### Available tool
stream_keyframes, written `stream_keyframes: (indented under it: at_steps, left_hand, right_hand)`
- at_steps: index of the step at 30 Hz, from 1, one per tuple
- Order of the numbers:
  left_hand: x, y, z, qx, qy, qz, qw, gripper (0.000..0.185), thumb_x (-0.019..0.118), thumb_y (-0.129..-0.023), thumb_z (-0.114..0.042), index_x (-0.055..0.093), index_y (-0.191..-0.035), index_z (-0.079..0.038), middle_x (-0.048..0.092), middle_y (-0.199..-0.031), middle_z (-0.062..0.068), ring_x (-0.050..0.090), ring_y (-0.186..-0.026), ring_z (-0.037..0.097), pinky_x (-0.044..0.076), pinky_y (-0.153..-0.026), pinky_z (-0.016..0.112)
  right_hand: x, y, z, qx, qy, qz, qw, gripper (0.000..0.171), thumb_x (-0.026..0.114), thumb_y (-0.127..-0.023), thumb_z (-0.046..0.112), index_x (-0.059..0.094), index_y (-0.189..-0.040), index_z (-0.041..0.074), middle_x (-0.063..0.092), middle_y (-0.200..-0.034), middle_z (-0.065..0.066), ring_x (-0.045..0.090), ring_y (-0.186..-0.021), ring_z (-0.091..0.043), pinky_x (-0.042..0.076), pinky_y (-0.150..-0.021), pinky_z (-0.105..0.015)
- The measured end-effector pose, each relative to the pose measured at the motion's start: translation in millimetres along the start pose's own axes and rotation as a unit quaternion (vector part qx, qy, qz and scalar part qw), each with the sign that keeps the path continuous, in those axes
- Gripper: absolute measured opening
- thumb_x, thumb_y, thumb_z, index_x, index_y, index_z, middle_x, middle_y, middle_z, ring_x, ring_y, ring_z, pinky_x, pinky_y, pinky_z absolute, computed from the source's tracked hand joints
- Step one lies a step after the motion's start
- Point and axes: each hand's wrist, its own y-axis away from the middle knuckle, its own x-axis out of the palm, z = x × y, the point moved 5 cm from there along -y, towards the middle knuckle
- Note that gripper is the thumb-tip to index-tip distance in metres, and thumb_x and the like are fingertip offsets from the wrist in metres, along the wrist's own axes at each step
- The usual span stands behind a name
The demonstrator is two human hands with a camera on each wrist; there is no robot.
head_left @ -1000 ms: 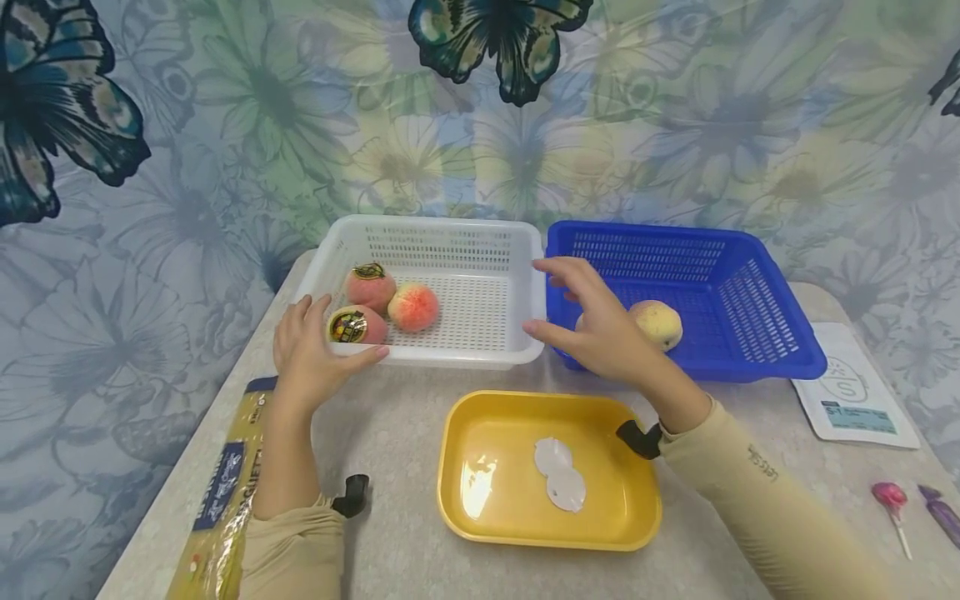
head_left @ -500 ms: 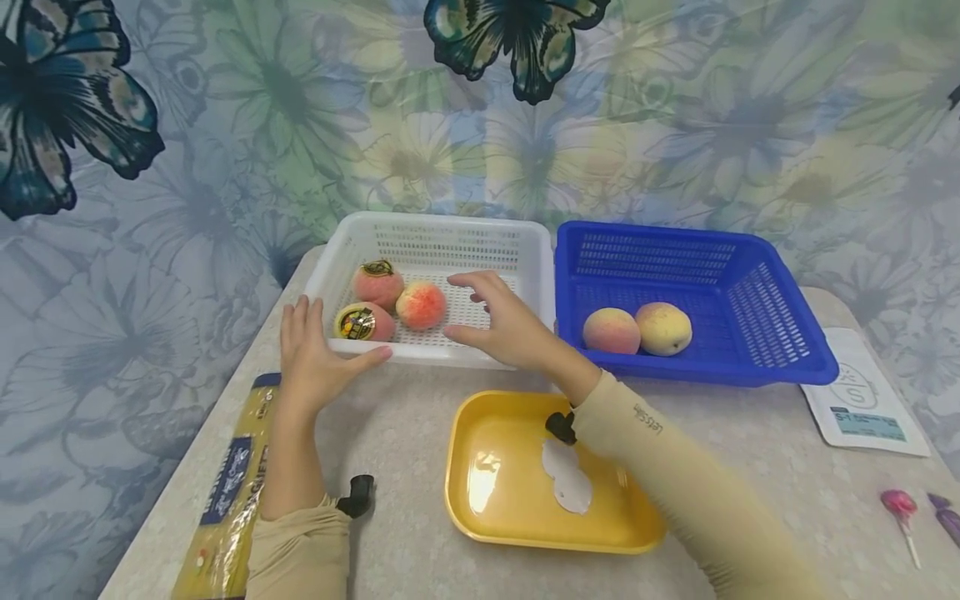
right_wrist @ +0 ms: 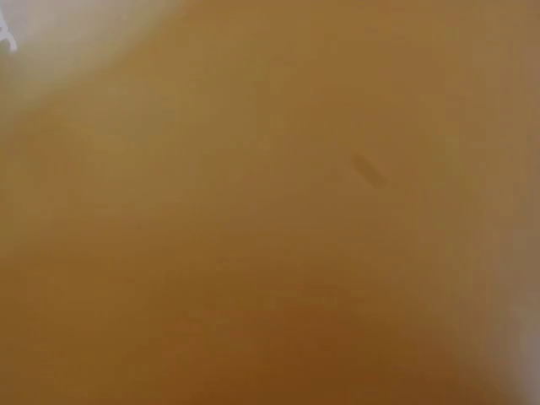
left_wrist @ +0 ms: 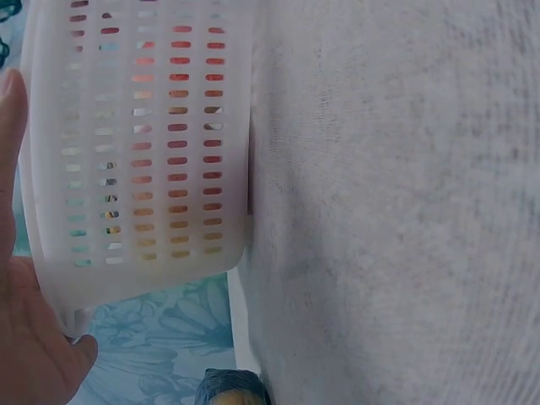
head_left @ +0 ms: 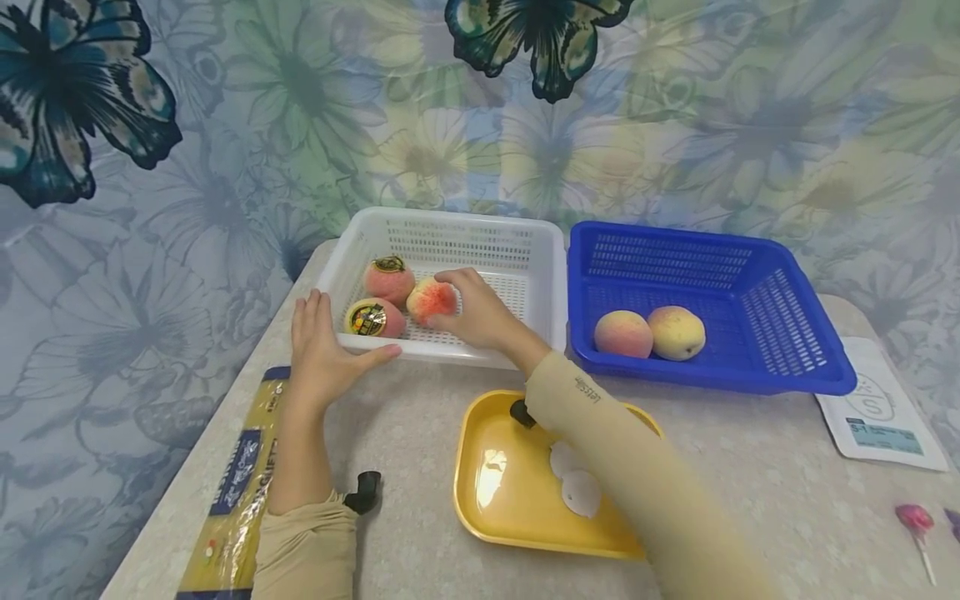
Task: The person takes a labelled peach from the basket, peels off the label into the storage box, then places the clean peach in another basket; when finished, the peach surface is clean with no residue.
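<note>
In the white basket (head_left: pixel 525 321) lie several peaches. My right hand (head_left: pixel 480 315) reaches over its front rim and pinches the red-and-yellow peach (head_left: pixel 427 302) between thumb and fingers. Left of it are two pinkish peaches with dark stickers, a rear peach (head_left: pixel 390 282) and a front peach (head_left: pixel 386 321). My left hand (head_left: pixel 322 358) rests on the basket's front left corner, fingers extended and thumb along the rim. The left wrist view shows the basket's slotted wall (left_wrist: pixel 143 169) beside that left hand (left_wrist: pixel 38 337). A blurred yellow surface fills the right wrist view.
A blue basket (head_left: pixel 750 375) holding two peaches stands at the right. In front is a yellow tray (head_left: pixel 480 521) with white discs (head_left: pixel 581 493), under my right forearm. A spaghetti pack (head_left: pixel 232 500) lies left; a white pouch (head_left: pixel 885 408) and lollipop (head_left: pixel 915 521) lie right.
My right hand has moved left from the blue basket's near edge into the white basket and closed its fingers on the red-and-yellow peach. The left hand stays at the corner.
</note>
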Motion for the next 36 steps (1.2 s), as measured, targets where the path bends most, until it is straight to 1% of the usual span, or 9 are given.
stream_keyframes:
  at_steps: [7,13,16,19,22,24,27,32,36]
  left_hand:
    - [0.1,0.3,0.2,0.004,0.000,-0.003,1.0000,0.133,0.086,-0.068,-0.056,0.006,-0.157,0.002,0.003,-0.166,0.020,-0.008,-0.154,0.039,0.007,-0.119,0.069]
    - [1.7,0.2,-2.5,0.002,-0.001,-0.002,1.0000,0.134,0.086,-0.068,-0.056,0.006,-0.157,0.002,0.003,-0.166,0.020,-0.008,-0.154,0.040,0.008,-0.119,0.069]
    - [1.9,0.0,-3.3,0.000,-0.002,-0.001,1.0000,0.134,0.086,-0.068,-0.056,0.005,-0.157,0.002,0.003,-0.166,0.020,-0.008,-0.154,0.039,0.008,-0.119,0.069]
    - [1.4,-0.1,-2.5,-0.002,-0.002,-0.003,1.0000,0.134,0.086,-0.068,-0.056,0.005,-0.158,0.002,0.003,-0.166,0.020,-0.008,-0.154,0.039,0.008,-0.119,0.069]
    - [0.7,0.1,-1.9,-0.004,-0.003,-0.004,1.0000,0.134,0.086,-0.068,-0.056,0.005,-0.158,0.001,0.003,-0.166,0.020,-0.008,-0.154,0.039,0.008,-0.119,0.068]
    - [0.4,0.1,-1.9,-0.005,-0.002,-0.003,1.0000,0.134,0.086,-0.068,-0.057,0.005,-0.158,0.001,0.003,-0.167,0.019,-0.008,-0.154,0.039,0.008,-0.119,0.068]
    - [0.3,0.2,-2.1,-0.005,-0.002,-0.003,1.0000,0.134,0.086,-0.068,-0.057,0.005,-0.158,0.001,0.002,-0.167,0.019,-0.008,-0.154,0.038,0.008,-0.120,0.068]
    - [0.3,0.5,-1.6,-0.007,-0.002,-0.002,1.0000,0.134,0.086,-0.067,-0.057,0.005,-0.158,0.001,0.002,-0.167,0.018,-0.009,-0.154,0.037,0.007,-0.120,0.068]
    - [-0.1,1.1,-1.6,-0.008,-0.005,-0.003,0.9999,0.134,0.086,-0.067,-0.056,0.005,-0.158,0.001,0.003,-0.167,0.018,-0.009,-0.154,0.036,0.007,-0.120,0.067]
  right_hand:
    - [15.6,-17.9,-1.0,0.027,0.052,0.008,0.998,0.073,0.075,-0.088,0.033,0.041,-0.150,0.016,0.037,-0.155,-0.008,0.041,-0.139,-0.032,0.035,-0.117,-0.046]
    - [22.2,-23.6,-2.9,0.025,0.099,0.021,0.995,0.074,0.072,-0.089,0.033,0.037,-0.153,0.018,0.032,-0.159,-0.007,0.035,-0.142,-0.037,0.033,-0.117,-0.051]
    - [21.6,-24.0,-3.6,0.030,0.073,0.005,0.997,0.065,0.075,-0.087,0.032,0.046,-0.144,0.017,0.043,-0.148,-0.008,0.043,-0.134,-0.031,0.040,-0.113,-0.046]
    - [19.8,-24.5,-3.5,0.038,0.047,-0.013,0.998,0.048,0.077,-0.086,0.032,0.054,-0.123,0.013,0.049,-0.129,-0.006,0.052,-0.117,-0.024,0.046,-0.104,-0.040]
    - [18.3,-25.0,-4.1,0.049,0.038,-0.022,0.998,0.036,0.078,-0.086,0.032,0.055,-0.105,0.011,0.049,-0.117,-0.003,0.054,-0.102,-0.021,0.048,-0.093,-0.035]
    - [16.7,-24.9,-5.2,0.060,0.028,-0.029,0.997,0.035,0.079,-0.085,0.030,0.054,-0.100,0.010,0.048,-0.114,-0.003,0.053,-0.099,-0.020,0.048,-0.089,-0.033]
    - [15.7,-24.5,-8.5,0.074,0.004,-0.030,0.997,0.045,0.082,-0.082,0.025,0.054,-0.113,0.010,0.048,-0.119,-0.007,0.054,-0.105,-0.021,0.049,-0.095,-0.033]
    - [15.0,-21.8,-14.7,0.112,0.000,-0.013,0.994,0.084,0.084,-0.079,0.029,0.040,-0.147,0.010,0.043,-0.141,-0.013,0.051,-0.125,-0.026,0.043,-0.111,-0.039]
    - [15.8,-18.3,-18.1,0.137,0.018,0.025,0.990,0.095,0.085,-0.076,0.034,0.035,-0.151,0.004,0.040,-0.151,-0.016,0.047,-0.135,-0.030,0.039,-0.116,-0.042]
